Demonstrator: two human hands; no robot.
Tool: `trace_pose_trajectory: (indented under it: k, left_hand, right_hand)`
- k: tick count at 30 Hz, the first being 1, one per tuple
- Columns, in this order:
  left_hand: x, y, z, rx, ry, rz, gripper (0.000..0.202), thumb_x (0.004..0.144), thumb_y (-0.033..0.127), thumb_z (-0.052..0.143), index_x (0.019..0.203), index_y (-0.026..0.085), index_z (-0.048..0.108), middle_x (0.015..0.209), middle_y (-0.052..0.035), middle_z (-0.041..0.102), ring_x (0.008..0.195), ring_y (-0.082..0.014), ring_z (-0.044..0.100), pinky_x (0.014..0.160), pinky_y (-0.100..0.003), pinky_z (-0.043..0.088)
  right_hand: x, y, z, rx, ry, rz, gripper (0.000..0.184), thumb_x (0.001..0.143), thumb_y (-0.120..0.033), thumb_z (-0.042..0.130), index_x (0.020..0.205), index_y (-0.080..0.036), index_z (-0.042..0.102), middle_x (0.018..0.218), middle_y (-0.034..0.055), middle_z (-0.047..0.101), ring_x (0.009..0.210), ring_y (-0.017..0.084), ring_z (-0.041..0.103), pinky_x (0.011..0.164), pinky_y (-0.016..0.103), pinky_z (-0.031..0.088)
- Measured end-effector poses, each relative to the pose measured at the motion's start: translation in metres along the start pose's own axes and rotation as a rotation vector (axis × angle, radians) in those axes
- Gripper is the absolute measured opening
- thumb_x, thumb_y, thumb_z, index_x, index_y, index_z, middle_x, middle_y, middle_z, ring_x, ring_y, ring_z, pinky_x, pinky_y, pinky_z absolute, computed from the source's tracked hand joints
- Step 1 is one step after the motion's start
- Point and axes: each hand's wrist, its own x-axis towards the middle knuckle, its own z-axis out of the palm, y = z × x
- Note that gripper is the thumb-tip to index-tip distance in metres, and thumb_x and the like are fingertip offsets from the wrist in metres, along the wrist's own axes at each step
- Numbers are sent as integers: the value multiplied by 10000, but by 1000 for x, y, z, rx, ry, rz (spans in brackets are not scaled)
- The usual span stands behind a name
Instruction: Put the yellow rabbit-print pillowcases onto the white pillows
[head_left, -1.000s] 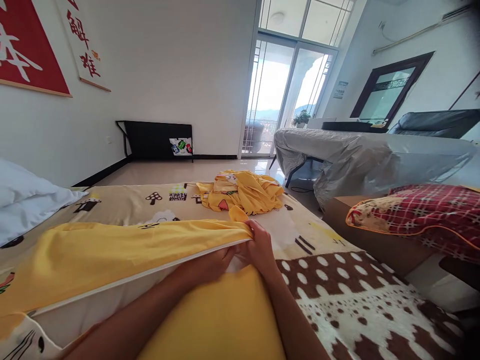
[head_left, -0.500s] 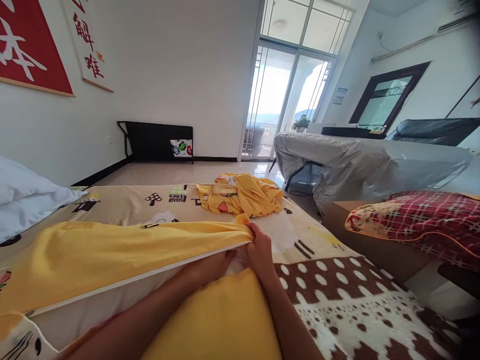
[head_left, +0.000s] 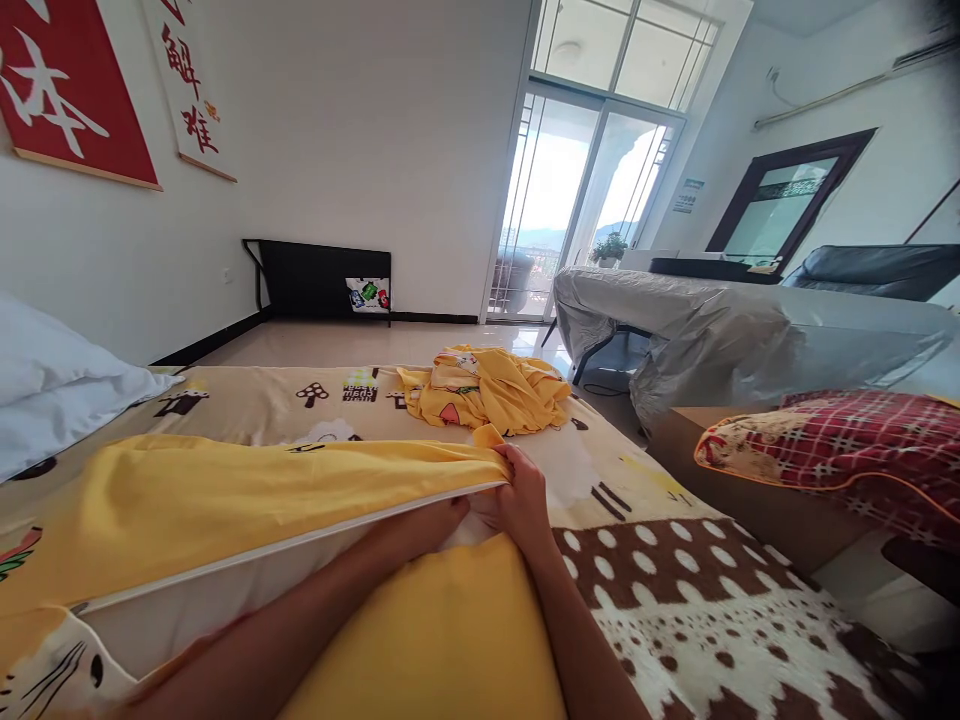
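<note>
A yellow fabric cover (head_left: 285,485) with cartoon prints lies across the bed in front of me, its long zipper-edged opening showing pale lining. My right hand (head_left: 523,495) is closed on the cover's edge at the right end of the opening, a small fold of cloth poking up above the fingers. My left hand (head_left: 439,520) reaches into the opening beside it, thumb side showing and fingers curled; most of them are hidden, and so is whatever they hold. Between my forearms bulges a smooth yellow part of the cloth (head_left: 442,630).
A crumpled yellow printed cloth (head_left: 495,390) lies near the bed's far edge. The bed carries a cream and brown patterned blanket (head_left: 675,590). At left is a white pillow (head_left: 67,400). To the right, a red plaid cushion (head_left: 847,440) rests on a cardboard box (head_left: 742,490), before a plastic-covered table (head_left: 675,310).
The view has shifted slightly, moving the room a little to the right. Both hands keep nearly the same place and hold at the cover's opening.
</note>
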Motion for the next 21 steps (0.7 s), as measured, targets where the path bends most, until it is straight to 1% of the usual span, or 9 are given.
trace_pose_trajectory:
  k: [3, 7, 11, 14, 18, 21]
  left_hand:
    - [-1, -2, 0, -10, -21, -28, 408, 896, 255, 319, 1169, 303, 618, 1170, 25, 674, 1261, -195, 484, 1114, -358, 325]
    - [-4, -5, 1, -70, 36, -61, 403, 917, 381, 326, 1204, 304, 598, 1221, 22, 647, 1298, -195, 445, 1132, -357, 307]
    - [-5, -6, -1, -98, 82, -55, 440, 908, 500, 350, 1215, 306, 598, 1222, 20, 645, 1313, -200, 428, 1143, -352, 298]
    - [-7, -9, -1, -65, 108, -63, 453, 894, 526, 374, 1215, 299, 600, 1220, 11, 646, 1311, -211, 430, 1145, -367, 294]
    - [-12, -18, 4, -9, 157, -51, 450, 888, 544, 388, 1198, 306, 610, 1220, 6, 646, 1310, -215, 431, 1145, -381, 290]
    - [-16, -22, 4, 9, 169, -40, 443, 888, 548, 389, 1171, 307, 628, 1204, 5, 655, 1314, -215, 425, 1156, -380, 267]
  right_hand:
    - [0, -1, 0, 13, -10, 4, 336, 509, -175, 401, 798, -188, 571, 810, 57, 643, 792, 209, 565, 730, 291, 429]
    - [0, -3, -1, 22, -35, 14, 340, 532, -172, 405, 820, -179, 585, 846, 68, 653, 802, 210, 573, 725, 289, 428]
    - [-1, -3, -2, 26, -29, -5, 319, 546, -162, 407, 811, -186, 583, 827, 55, 650, 790, 202, 573, 713, 280, 426]
    - [-1, -2, -1, 30, -30, -18, 319, 550, -157, 403, 812, -188, 584, 819, 48, 645, 781, 196, 568, 708, 275, 423]
    - [-1, -3, -2, 23, -35, -12, 324, 543, -159, 395, 805, -185, 584, 816, 50, 642, 776, 194, 560, 704, 272, 418]
    - [-1, -5, -3, 11, -26, -8, 328, 540, -165, 394, 805, -182, 588, 815, 54, 644, 782, 197, 564, 703, 270, 415]
